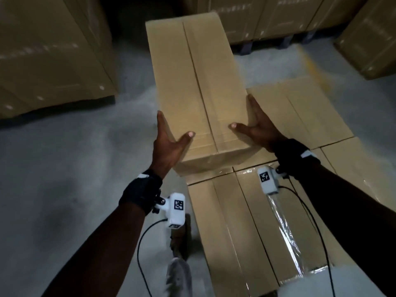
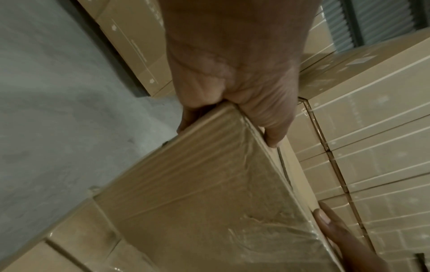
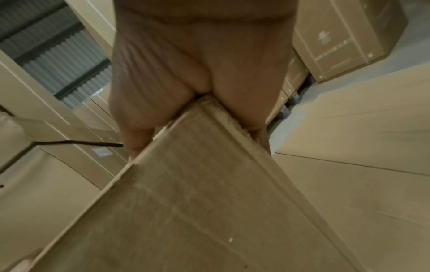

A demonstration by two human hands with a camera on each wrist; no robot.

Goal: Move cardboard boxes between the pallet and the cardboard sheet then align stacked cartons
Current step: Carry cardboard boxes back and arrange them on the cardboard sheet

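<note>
Surrounding the work area: grey concrete floor (image 1: 64, 168) and tall stacks of cartons (image 1: 53, 56), dim light. Below the person, a layer of stacked cartons (image 1: 225, 221), some with shiny tape or film on top.

Head view: long cardboard box (image 1: 199, 86) held lengthwise, near end over the stacked cartons, far end out over the floor. Wrist views add a corrugated shutter (image 2: 372, 22) behind the stacks; head view does not show it.

Left hand (image 1: 169, 142): spread wide, palm on the box's left side, thumb on top. Right hand (image 1: 257, 125): likewise on the right side, thumb on top. Each hand clasps a near corner; fingers along the sides mostly hidden.
</note>
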